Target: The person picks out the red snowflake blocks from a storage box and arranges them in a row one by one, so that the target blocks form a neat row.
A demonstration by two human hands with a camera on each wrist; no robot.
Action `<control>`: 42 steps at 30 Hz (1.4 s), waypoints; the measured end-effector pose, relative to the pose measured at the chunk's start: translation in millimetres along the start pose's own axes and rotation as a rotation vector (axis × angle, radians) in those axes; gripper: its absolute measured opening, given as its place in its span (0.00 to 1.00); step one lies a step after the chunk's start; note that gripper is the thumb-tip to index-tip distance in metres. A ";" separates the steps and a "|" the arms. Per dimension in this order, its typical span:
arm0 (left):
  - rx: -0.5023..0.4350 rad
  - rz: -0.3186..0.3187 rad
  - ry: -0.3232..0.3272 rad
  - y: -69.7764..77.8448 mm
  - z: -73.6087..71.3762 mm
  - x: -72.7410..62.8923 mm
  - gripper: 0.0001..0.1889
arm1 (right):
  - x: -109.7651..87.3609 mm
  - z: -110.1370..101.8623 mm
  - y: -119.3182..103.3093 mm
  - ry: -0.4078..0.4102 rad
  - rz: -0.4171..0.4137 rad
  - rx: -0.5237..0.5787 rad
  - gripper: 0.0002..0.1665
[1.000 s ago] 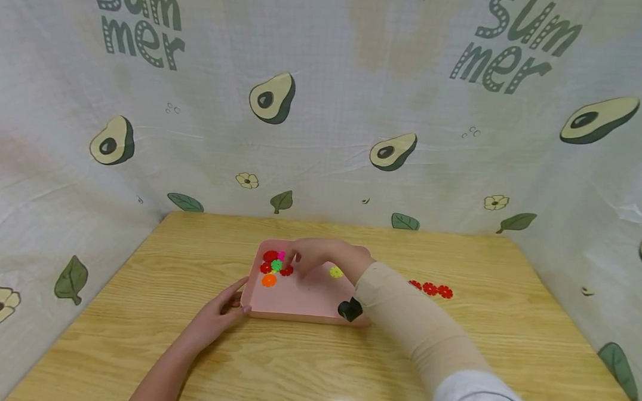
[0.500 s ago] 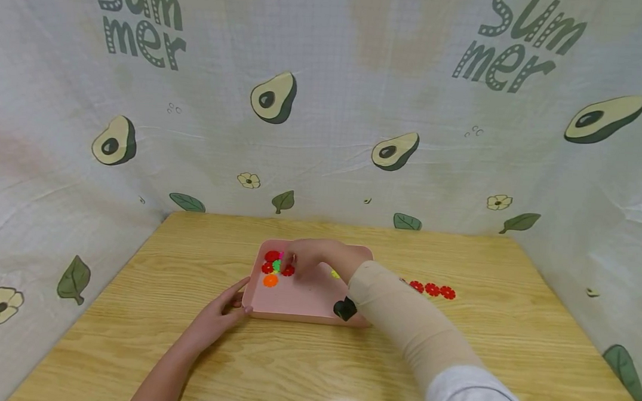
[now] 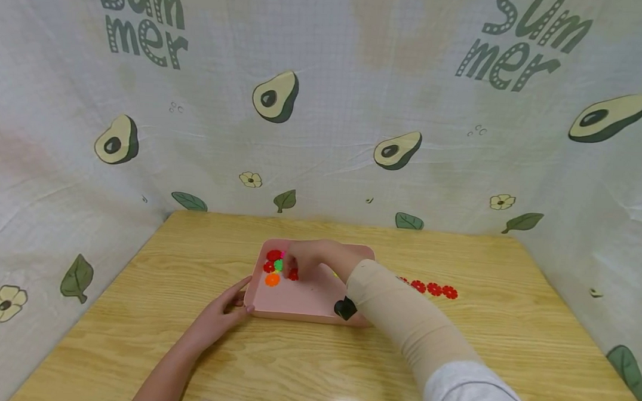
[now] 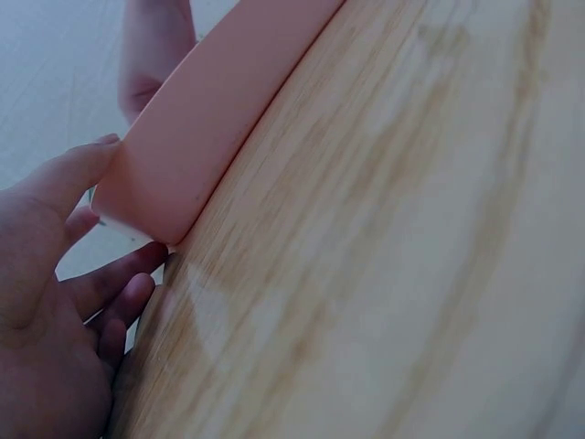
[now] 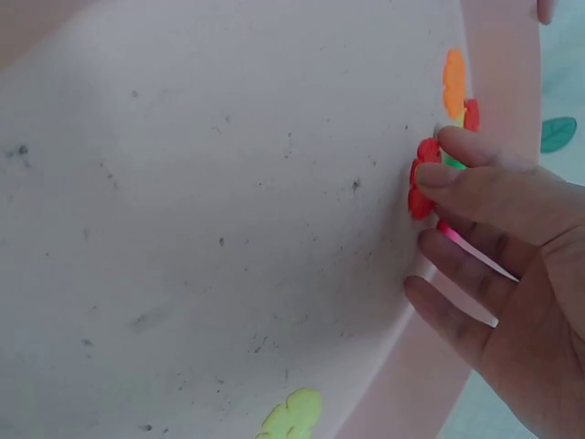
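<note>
A shallow pink tray [image 3: 306, 298] lies on the table. My right hand [image 3: 306, 257] reaches into its left half, and in the right wrist view thumb and index finger pinch a red flower-shaped plastic disc [image 5: 421, 187]. The other fingers are spread loosely. Beside that hand, in the tray's far left corner, lie an orange disc [image 3: 272, 280], a green disc [image 3: 279, 265] and several red ones, with a pink one partly covered. My left hand [image 3: 220, 313] holds the tray's near left corner, thumb at the rim [image 4: 137, 128] and fingers along the outer side.
A row of joined red discs [image 3: 434, 288] lies on the wooden table [image 3: 487, 345] right of the tray, partly behind my right forearm. A yellow-green disc [image 5: 292, 416] sits alone in the tray. A printed cloth [image 3: 325, 105] closes off the back and sides.
My right hand has moved slightly left and down among the discs, and a red disc there has shifted a little right, now between its fingers. The left hand stays at the tray's corner.
</note>
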State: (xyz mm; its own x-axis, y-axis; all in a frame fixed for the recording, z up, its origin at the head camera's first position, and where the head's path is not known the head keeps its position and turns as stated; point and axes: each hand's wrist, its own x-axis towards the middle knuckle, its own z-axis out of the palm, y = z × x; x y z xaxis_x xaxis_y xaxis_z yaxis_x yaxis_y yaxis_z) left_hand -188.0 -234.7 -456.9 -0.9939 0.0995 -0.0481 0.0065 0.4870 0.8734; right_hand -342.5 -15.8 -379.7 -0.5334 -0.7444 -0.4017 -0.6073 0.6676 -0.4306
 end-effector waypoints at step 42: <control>0.005 0.021 -0.020 -0.1 -0.4 -0.4 0.36 | -72.3 7.0 48.2 0.023 0.021 0.121 0.12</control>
State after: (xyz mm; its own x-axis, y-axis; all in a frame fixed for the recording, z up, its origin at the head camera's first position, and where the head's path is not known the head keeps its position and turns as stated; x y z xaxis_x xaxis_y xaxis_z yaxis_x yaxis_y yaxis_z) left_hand -187.6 -235.1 -456.7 -0.9912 0.1268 -0.0393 0.0280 0.4891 0.8718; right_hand -329.1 70.3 -377.0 -0.5592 -0.7296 -0.3937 -0.5215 0.6788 -0.5170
